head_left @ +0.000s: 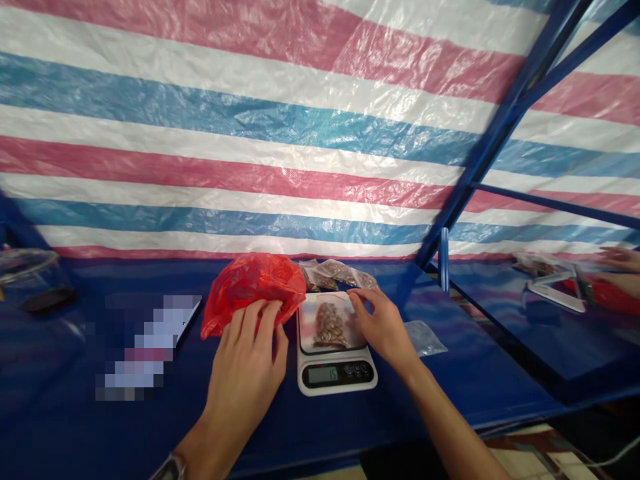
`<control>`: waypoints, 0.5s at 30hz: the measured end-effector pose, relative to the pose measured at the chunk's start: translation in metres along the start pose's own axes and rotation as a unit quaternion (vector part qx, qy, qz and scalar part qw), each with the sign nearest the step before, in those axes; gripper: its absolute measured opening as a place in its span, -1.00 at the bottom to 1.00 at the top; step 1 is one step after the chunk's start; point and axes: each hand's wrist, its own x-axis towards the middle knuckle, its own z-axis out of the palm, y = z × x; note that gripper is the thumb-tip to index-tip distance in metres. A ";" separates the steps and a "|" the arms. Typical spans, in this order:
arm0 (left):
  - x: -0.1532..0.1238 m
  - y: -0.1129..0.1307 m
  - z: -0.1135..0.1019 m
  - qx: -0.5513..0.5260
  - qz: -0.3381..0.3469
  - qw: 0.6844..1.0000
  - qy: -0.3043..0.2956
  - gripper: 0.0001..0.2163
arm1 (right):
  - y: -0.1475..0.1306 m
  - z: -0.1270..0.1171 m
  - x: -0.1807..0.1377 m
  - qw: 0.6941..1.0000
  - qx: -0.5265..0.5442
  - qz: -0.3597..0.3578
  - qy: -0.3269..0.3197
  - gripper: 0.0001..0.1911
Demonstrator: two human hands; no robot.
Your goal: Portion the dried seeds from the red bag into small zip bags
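A white digital scale [336, 373] stands on the blue table, its display lit. On its platform lies a small clear bag of brown seeds [330, 325]. My right hand [383, 327] rests at the platform's right edge, fingers curled on the clear bag's side. My left hand [247, 360] lies flat with fingers stretched out against the lower edge of a red plastic bag [253, 283], just left of the scale. Several filled clear bags [337, 272] lie behind the scale.
An empty clear bag [424, 337] lies right of my right hand. A blue steel post [505, 120] slants up at the right. Beyond it, another person's hand [620, 259] is by a second scale [555, 292]. A clear container [30, 280] sits far left.
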 end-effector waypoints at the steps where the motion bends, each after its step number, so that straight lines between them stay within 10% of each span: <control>1: -0.003 0.003 -0.005 -0.028 0.001 1.000 0.014 -0.71 | 0.000 0.000 0.000 1.000 0.001 0.000 -0.001 -0.64; 15: -0.029 0.009 -0.031 -0.241 0.090 0.963 -0.075 -0.73 | 0.002 0.005 0.001 0.999 -0.022 -0.035 -0.018 -0.65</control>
